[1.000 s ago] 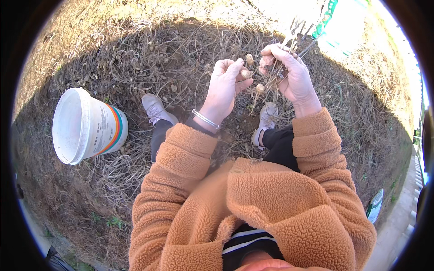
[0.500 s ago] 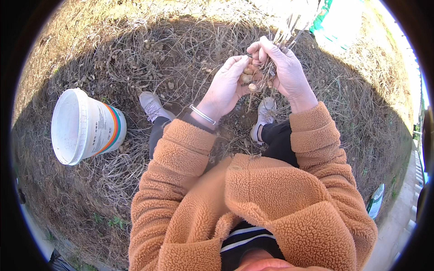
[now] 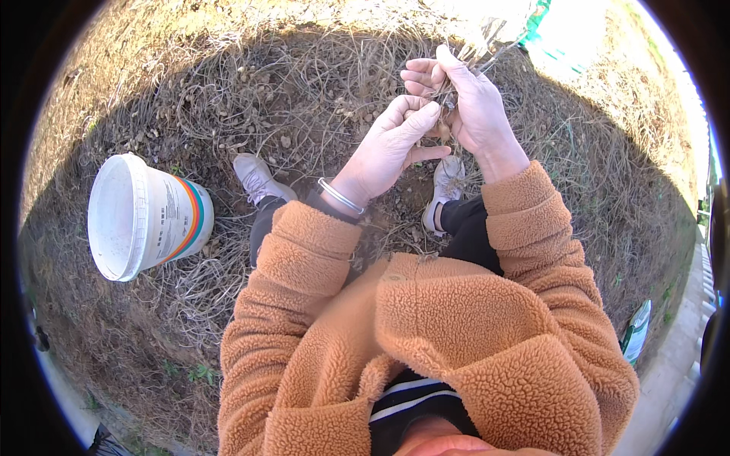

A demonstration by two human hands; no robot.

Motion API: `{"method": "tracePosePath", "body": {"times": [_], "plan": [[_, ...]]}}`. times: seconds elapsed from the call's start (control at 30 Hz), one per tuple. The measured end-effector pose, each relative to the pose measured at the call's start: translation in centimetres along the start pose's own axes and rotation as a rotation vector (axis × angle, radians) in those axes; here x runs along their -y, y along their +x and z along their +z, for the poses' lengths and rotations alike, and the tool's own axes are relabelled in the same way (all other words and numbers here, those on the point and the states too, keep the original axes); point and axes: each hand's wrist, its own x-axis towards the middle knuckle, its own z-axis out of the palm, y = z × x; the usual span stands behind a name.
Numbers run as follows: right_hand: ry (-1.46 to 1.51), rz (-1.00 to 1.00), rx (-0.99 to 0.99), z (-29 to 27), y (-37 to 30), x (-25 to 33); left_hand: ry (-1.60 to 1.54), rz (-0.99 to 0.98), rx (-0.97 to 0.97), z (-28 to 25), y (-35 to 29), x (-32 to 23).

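Looks like picking: the left hand [image 3: 388, 151] is at the pale pods [image 3: 443, 131] between both hands, its hold too hidden to tell, while the right hand's [image 3: 473, 108] curled fingers grip dry stalks [image 3: 493, 47], which the next tug needs steady.

Outdoor plot, daytime: ground [image 3: 99, 334] is brown soil under matted dry stalks [image 3: 194, 292], w/ a few small green weeds [image 3: 202, 373] lower L. Strong sun on the far strip [image 3: 152, 45], top R approx blown out; big curved shadow over most of the nearer area. Green sheeting [image 3: 536, 30] upper R, pale concrete strip [image 3: 669, 387] along the R edge, another pale strip [image 3: 67, 391] btm L
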Motion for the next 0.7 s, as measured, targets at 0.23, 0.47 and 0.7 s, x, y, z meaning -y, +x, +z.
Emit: {"method": "tracePosePath", "body": {"times": [0.23, 0.47, 0.7], "plan": [[-0.004, -0.017, 0.008, -0.03, 0.1, 0.1, 0.009, 0.112, -0.039, -0.02, 0.34, 0.36], [0.03, 0.003, 0.087, 0.29, -0.3, 0.67, -0.255, -0.12, 0.027, -0.66, 0.43, -0.35], [-0.057, -0.096, 0.183, 0.55, -0.29, 0.35, -0.456, -0.125, 0.15, -0.64, 0.51, 0.15]]}}
